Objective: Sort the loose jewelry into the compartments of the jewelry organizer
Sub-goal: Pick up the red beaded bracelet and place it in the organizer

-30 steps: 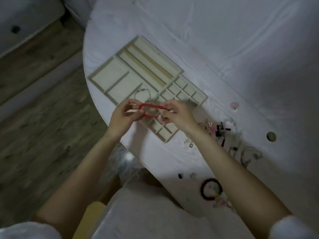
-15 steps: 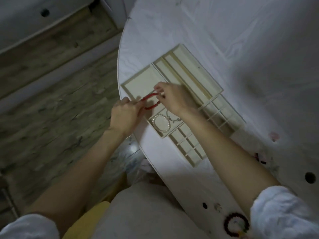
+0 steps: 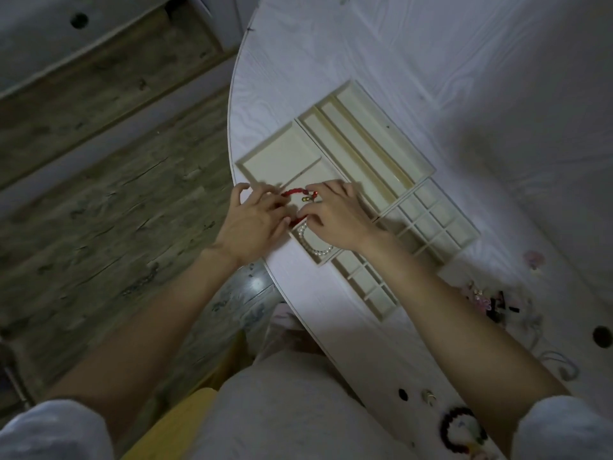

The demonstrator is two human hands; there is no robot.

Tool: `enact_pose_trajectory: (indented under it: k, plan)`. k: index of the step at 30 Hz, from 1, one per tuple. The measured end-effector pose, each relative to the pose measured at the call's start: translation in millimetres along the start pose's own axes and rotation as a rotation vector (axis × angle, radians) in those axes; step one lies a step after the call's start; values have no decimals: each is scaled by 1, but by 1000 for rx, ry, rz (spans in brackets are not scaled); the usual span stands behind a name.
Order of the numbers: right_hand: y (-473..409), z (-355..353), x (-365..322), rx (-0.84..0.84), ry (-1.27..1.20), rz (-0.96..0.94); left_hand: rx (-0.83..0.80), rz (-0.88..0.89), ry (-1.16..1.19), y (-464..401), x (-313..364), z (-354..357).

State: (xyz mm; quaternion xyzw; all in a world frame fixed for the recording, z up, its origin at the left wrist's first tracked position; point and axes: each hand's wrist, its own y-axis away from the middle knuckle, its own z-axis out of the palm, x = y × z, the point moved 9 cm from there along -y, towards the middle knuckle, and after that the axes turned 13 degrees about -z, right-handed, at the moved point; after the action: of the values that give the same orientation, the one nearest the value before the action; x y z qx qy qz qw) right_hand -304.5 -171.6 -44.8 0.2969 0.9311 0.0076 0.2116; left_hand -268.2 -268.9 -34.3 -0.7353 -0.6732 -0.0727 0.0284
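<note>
While both of my hands sit low over the organizer [image 3: 381, 151], I see a cream tray split into many compartments, lying near the counter [image 3: 464, 78] edge at about the centre of the view. The red bracelet [image 3: 293, 193] lies in the medium compartment on the tray's 9 o'clock side, its beads curving between my fingers. My left hand [image 3: 255, 224] has its fingers curled at the bracelet's 9 o'clock end; my right hand [image 3: 335, 217] pinches the other end, by a small gold and red clasp. How much of the bracelet touches the compartment floor, I cannot tell.

Just toward 6 o'clock, the next compartment holds a pearl bracelet [image 3: 315, 247], partly covered by my right hand. The large square compartment toward 10 o'clock and the long slots toward 1 o'clock show only bare lining. The small square cells run toward 3 and 5 o'clock.

A heap of loose jewelry [image 3: 491, 300] lies on the counter at 4 o'clock, well apart from the tray. A dark beaded bracelet [image 3: 462, 429] lies near 5 o'clock.
</note>
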Motion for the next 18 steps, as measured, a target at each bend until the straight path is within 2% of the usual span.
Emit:
enact_pose_trajectory:
  k: [5, 13, 18]
  plan:
    - [-3, -10, 12, 165, -41, 113, -5, 4, -24, 9, 0, 0]
    - [-17, -3, 8, 112, -110, 130, 4, -54, -39, 11, 1, -2]
    - [-14, -9, 13, 201, -122, 170, -5, -46, -56, 11, 1, 1]
